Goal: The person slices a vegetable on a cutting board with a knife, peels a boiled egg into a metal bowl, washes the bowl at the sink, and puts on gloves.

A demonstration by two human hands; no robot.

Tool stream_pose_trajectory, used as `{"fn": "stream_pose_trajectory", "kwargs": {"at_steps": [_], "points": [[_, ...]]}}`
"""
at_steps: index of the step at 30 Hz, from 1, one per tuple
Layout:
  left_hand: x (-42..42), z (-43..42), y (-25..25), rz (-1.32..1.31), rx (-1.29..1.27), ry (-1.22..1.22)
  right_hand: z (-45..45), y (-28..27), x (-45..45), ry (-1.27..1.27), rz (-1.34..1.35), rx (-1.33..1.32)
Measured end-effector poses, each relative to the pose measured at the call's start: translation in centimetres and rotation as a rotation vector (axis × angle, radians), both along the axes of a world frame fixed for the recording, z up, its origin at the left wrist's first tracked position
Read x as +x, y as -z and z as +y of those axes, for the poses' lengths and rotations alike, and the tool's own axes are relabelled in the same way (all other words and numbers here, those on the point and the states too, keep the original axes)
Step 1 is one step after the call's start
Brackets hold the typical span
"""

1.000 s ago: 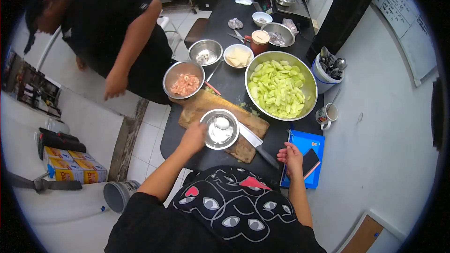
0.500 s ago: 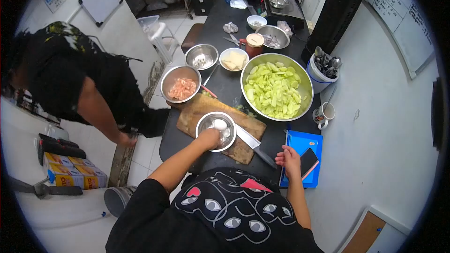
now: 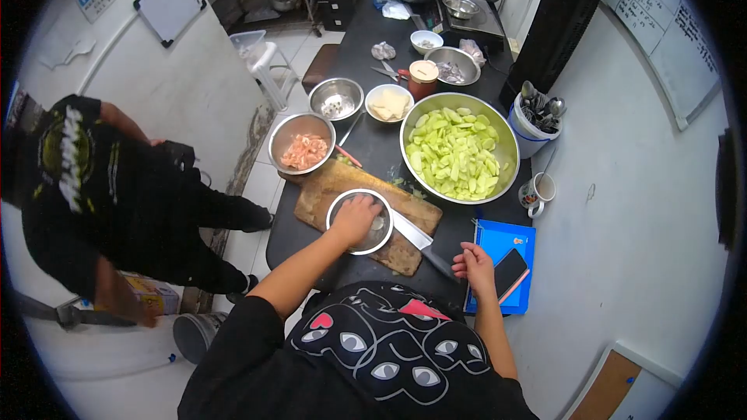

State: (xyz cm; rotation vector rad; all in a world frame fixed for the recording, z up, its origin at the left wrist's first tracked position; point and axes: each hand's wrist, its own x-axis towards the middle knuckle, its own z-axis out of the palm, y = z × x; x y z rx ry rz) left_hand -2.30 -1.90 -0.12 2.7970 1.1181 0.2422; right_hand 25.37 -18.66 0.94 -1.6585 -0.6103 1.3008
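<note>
My left hand (image 3: 354, 220) is inside a small steel bowl (image 3: 334, 237), its fingers curled over a white egg that they hide. A pale piece shows beside the hand, too unclear to name. The bowl stands on a wooden cutting board (image 3: 311, 201). A knife (image 3: 414, 231) lies to its right, blade on the board and grey handle toward me. My right hand (image 3: 475, 268) is held open, fingers loosely bent and apart, with nothing in it. It is nearest to the knife handle and a phone (image 3: 510, 267) on a blue folder (image 3: 498, 235).
A large bowl of sliced green vegetable (image 3: 455, 155) stands behind the board. Left of it are a bowl of raw meat (image 3: 305, 152), another steel bowl (image 3: 336, 99) and a white bowl (image 3: 389, 103). A mug (image 3: 537, 193) sits at the right edge. A co-worker (image 3: 117, 194) stands at left.
My left hand has moved forward in the bowl and now covers the egg that was visible. My right hand is nearly unchanged. The co-worker has moved lower in the view and turned.
</note>
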Motion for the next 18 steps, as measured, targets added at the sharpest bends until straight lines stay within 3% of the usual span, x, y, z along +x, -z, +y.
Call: {"fn": "stream_pose_trajectory", "kwargs": {"at_steps": [5,11,13,15,17,18], "points": [[1.2,0.7,-0.7,0.233,-0.043,-0.137,2.0,-2.2,-1.3,-0.079,-0.05,0.019],[-0.1,0.9,-1.2,0.21,-0.209,-0.272,5.8,-4.9,-3.8,-0.275,-0.377,0.181],[-1.3,1.2,-1.8,-0.075,-0.386,-0.403,6.8,-6.6,-5.3,-0.373,-0.63,0.277],[-2.9,1.6,-0.7,-0.343,-0.501,-0.493,8.0,-6.6,-6.9,-0.437,-0.656,0.383],[-3.8,1.6,-0.8,-0.656,-0.888,-0.643,9.3,-4.5,-8.2,-0.498,-0.671,0.547],[-4.2,1.6,-0.9,-0.817,-1.08,-0.711,9.7,-4.6,-9.0,-0.544,-0.662,0.463]]}}
